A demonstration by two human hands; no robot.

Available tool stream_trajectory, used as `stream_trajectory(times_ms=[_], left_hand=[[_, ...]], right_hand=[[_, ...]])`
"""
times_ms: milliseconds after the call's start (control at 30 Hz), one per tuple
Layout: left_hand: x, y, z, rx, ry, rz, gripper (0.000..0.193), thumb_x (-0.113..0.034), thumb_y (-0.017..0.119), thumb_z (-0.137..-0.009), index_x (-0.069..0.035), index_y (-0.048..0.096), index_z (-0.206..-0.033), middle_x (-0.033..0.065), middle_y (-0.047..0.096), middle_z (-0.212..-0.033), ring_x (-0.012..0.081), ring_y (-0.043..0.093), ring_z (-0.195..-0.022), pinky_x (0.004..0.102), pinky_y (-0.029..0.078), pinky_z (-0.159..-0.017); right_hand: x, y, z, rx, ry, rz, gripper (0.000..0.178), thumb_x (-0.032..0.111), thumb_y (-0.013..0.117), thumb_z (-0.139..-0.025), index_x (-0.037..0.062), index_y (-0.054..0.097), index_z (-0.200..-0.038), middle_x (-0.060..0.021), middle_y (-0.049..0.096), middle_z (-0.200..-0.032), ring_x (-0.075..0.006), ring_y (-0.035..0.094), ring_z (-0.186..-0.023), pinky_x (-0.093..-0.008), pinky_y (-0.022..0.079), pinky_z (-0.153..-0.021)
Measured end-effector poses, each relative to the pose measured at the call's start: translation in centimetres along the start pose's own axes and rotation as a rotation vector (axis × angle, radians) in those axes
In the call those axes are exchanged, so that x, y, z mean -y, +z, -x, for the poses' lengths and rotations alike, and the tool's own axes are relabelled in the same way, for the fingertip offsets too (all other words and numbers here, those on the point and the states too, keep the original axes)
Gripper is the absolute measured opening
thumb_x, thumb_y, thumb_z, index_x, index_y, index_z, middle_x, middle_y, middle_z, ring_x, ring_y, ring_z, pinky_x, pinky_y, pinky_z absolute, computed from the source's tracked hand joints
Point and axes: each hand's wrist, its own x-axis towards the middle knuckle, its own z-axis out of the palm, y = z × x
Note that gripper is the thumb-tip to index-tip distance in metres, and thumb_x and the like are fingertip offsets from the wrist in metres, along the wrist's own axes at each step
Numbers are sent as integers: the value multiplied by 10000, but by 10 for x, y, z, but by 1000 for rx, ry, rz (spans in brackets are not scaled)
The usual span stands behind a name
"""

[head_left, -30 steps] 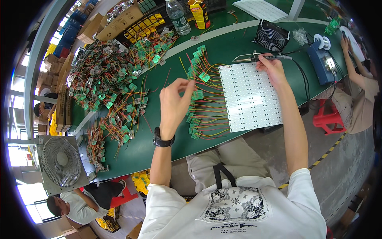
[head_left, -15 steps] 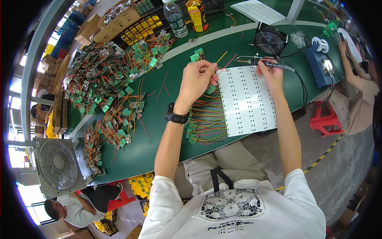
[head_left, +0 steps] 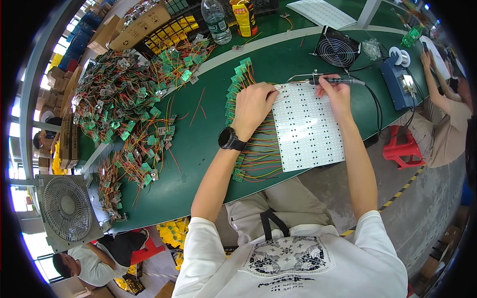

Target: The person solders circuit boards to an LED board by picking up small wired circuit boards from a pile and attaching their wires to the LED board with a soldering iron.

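Note:
A white perforated LED panel (head_left: pixel 310 131) lies on the green table before me. Red and yellow wires (head_left: pixel 262 146) run from its left edge to a row of small green circuit boards (head_left: pixel 233 89). At the panel's upper left corner my left hand (head_left: pixel 252 107) is closed, thumb and finger pinching a thin wire (head_left: pixel 278 85); the watch on that wrist faces up. My right hand (head_left: pixel 334 94) grips a soldering iron (head_left: pixel 338 81) by its handle above the panel's top edge. Its tip points left, toward the pinched wire; whether they touch I cannot tell.
Heaped wired circuit boards (head_left: pixel 117 94) cover the table's left side. A water bottle (head_left: pixel 216 22) and a yellow bottle (head_left: pixel 243 19) stand at the back. A black fan (head_left: pixel 339 48) and a blue soldering station (head_left: pixel 397 82) stand right. Another person (head_left: pixel 449 109) sits at far right.
The red and yellow wires that stood up past my left fingers are now down at the panel's corner. My left hand has shifted slightly, and the iron has moved a little left and down.

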Motion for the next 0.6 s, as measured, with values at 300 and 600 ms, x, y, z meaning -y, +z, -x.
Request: stream_trajectory(times_ms=[300,600], left_hand=[[3,10,5,-54,-1,-31,126,-173,680,-821,-62,727,-858,72,682,-811,294,650,-709,377,502,-612],[7,12,6,-77,-7,-34,118,-166,679,-818,-60,723,-847,70,687,-803,288,652,-705,375,504,-609]], right_hand=[[0,-3,2,49,34,14,182,76,659,-885,-55,603,-998,-107,652,-771,-159,623,-622,-256,486,-573],[-2,-4,1,48,56,44,188,83,667,-879,-54,607,-994,-118,653,-768,-172,628,-616,-270,499,-572]])
